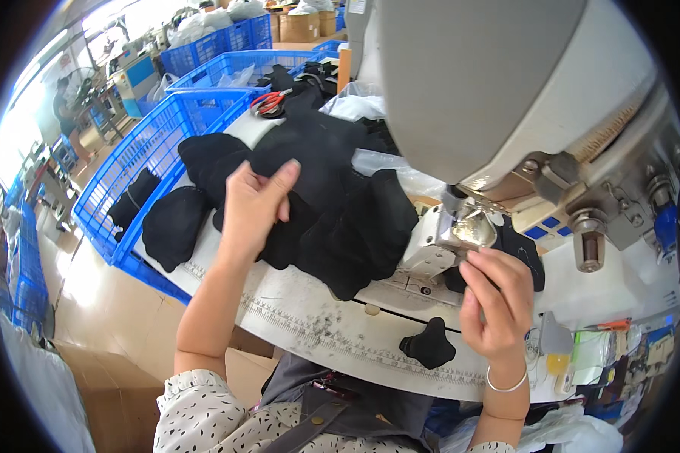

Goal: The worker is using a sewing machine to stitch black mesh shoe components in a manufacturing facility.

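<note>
My left hand (255,204) is over a heap of black fabric pieces (317,189) on the white machine table. Its fingers are curled in with the thumb on top; whether it pinches some of the black cloth cannot be made out. Beside the needle area of a sewing machine (449,83), my right hand (500,298) has its fingers bent and apart from the thumb, with nothing visible between them. Its fingertips are close to the metal presser area (472,230). A small black fabric piece (429,344) lies near the table's front edge, left of my right wrist.
Blue plastic crates (140,162) stand left of and behind the table. Red-handled scissors (270,103) lie at the heap's far side. A ruler strip (302,321) runs along the front edge. A cardboard box (106,389) is at lower left. Thread spools and small tools are at right.
</note>
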Demonstrator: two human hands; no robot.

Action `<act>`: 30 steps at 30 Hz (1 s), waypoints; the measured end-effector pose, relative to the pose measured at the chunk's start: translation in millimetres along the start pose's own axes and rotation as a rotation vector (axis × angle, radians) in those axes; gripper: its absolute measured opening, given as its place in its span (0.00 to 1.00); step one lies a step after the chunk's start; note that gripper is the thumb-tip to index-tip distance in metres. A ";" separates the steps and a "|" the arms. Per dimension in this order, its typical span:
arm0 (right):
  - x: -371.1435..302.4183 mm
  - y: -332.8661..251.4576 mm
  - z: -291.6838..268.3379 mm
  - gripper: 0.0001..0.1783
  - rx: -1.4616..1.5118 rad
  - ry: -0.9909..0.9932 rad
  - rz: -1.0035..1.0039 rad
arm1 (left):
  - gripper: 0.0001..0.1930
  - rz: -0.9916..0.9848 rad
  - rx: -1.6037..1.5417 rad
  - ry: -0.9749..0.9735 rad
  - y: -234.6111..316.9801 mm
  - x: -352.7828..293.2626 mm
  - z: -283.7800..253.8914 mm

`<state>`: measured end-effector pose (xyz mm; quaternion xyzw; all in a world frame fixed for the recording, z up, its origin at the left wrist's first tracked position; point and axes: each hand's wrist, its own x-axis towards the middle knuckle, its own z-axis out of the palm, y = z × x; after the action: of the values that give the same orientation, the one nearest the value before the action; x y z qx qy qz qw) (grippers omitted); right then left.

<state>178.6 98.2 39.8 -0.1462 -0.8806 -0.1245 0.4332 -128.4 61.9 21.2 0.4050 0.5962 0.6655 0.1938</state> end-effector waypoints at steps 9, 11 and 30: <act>-51.9 -0.6 -17.0 0.14 0.010 -0.145 0.133 | 0.14 0.012 0.102 0.453 -11.0 4.3 -155.3; -69.7 2.8 -21.4 0.13 0.016 -0.154 0.180 | 0.15 0.038 0.114 0.474 -21.9 0.1 -188.6; -104.7 -60.5 4.4 0.08 0.103 -0.403 0.146 | 0.08 0.346 0.391 -0.305 -35.6 -123.2 -26.0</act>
<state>214.3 28.1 -52.1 -0.2090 -0.9416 -0.0160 0.2634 -82.9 -38.4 -49.6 0.6255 0.5992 0.4927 0.0834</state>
